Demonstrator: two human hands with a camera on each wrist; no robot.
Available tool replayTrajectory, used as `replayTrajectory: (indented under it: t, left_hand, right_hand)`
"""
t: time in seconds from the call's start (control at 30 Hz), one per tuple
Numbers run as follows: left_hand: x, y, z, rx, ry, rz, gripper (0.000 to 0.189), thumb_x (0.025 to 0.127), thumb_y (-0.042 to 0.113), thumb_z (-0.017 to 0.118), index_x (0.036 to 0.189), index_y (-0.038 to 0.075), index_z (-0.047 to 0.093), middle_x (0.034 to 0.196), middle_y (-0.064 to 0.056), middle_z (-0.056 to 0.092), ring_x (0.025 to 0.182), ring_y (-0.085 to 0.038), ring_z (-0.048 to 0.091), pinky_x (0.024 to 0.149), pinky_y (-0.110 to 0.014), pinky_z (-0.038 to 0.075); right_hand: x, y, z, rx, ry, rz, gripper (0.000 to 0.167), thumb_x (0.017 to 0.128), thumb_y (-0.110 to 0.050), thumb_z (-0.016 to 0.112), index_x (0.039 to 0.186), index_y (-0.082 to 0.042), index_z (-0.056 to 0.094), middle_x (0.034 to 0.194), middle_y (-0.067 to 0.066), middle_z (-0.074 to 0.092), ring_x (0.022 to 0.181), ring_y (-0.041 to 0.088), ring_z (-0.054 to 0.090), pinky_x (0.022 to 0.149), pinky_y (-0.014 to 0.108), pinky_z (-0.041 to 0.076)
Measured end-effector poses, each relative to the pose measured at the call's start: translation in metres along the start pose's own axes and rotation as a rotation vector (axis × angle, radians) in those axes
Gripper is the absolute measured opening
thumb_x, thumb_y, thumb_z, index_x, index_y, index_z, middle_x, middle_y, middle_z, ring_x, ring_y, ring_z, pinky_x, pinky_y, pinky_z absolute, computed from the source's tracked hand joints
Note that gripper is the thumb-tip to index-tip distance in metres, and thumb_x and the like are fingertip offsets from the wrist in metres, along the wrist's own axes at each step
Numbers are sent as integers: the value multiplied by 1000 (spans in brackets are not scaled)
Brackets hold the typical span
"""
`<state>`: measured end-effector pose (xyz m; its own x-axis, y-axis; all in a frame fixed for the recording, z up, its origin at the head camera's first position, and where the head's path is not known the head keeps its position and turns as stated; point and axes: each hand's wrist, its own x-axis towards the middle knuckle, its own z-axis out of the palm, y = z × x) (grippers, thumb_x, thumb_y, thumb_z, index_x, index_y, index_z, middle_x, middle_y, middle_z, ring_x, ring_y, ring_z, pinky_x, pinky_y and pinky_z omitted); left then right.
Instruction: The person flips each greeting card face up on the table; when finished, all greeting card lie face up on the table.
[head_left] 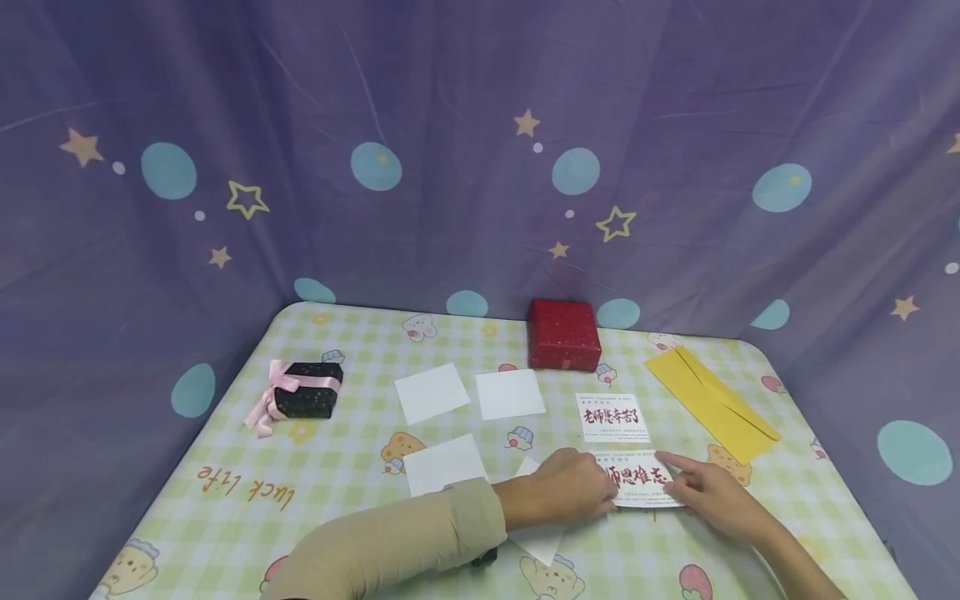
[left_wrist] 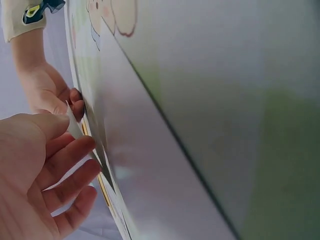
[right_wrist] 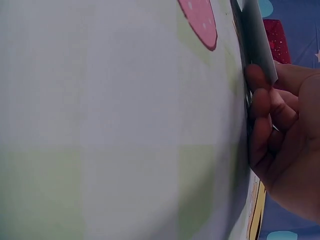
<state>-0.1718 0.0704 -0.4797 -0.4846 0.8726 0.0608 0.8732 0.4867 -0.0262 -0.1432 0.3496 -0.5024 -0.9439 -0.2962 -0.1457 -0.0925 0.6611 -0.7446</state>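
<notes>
A white card with red brush-style characters (head_left: pixel 639 477) lies between both hands, its near edge bowed slightly off the tablecloth. My left hand (head_left: pixel 567 490) pinches its left side; in the left wrist view the thumb and fingers of the left hand (left_wrist: pixel 47 170) meet at the card's edge. From the right, my right hand (head_left: pixel 712 498) holds the opposite edge, and in the right wrist view the right hand (right_wrist: pixel 290 115) has the raised card (right_wrist: pixel 257 40) between thumb and fingers. Just beyond lies a similar card (head_left: pixel 611 418), flat. Under the left wrist is a blank white card (head_left: pixel 542 542), partly hidden.
Three more blank white cards, including one card (head_left: pixel 510 394), lie left of the hands. A red box (head_left: pixel 564 335) stands at the back, a yellow envelope (head_left: pixel 712 404) to the right. At far left sits a black gift box (head_left: pixel 311 400) with a pink ribbon bow.
</notes>
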Motion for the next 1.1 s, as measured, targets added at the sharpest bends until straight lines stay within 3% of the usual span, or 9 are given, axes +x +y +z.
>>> replayTrajectory:
  t: [0.3, 0.57, 1.1]
  left_hand:
    - [0, 2, 4, -31, -22, -27, 18, 99, 42, 62, 91, 34, 75, 76, 17, 70, 61, 1, 53, 55, -17, 36]
    - [2, 5, 8, -29, -20, -24, 18, 99, 43, 62, 90, 34, 75, 75, 18, 69, 61, 2, 51, 53, -17, 33]
    - [3, 5, 7, -10, -45, -44, 21, 102, 34, 58, 98, 36, 78, 85, 14, 69, 74, -3, 58, 58, -19, 43]
  right_hand:
    - [2, 1, 1, -38, -24, 28, 57, 100, -28, 64, 146, 2, 50, 60, -11, 49, 49, -2, 36, 48, 22, 38]
    - [0, 1, 2, -52, -20, 32, 56, 99, -26, 66, 144, 4, 52, 64, -8, 56, 51, -2, 39, 48, 22, 39]
    - [2, 0, 3, -114, 19, 55, 54, 96, -29, 69, 142, -3, 57, 61, -8, 52, 48, 0, 39, 46, 22, 38]
